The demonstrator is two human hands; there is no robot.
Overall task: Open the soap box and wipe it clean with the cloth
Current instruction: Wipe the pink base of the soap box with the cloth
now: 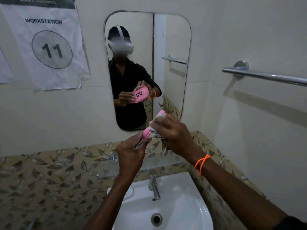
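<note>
The left hand pinches the near end of the pink soap box; the right hand presses the cloth on it. Both are above the white sink.

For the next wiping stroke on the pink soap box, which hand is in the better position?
The right hand. It already presses the cloth against the pink soap box, above the sink. The left hand grips the box's lower end, so it is better used to hold it steady.
</note>
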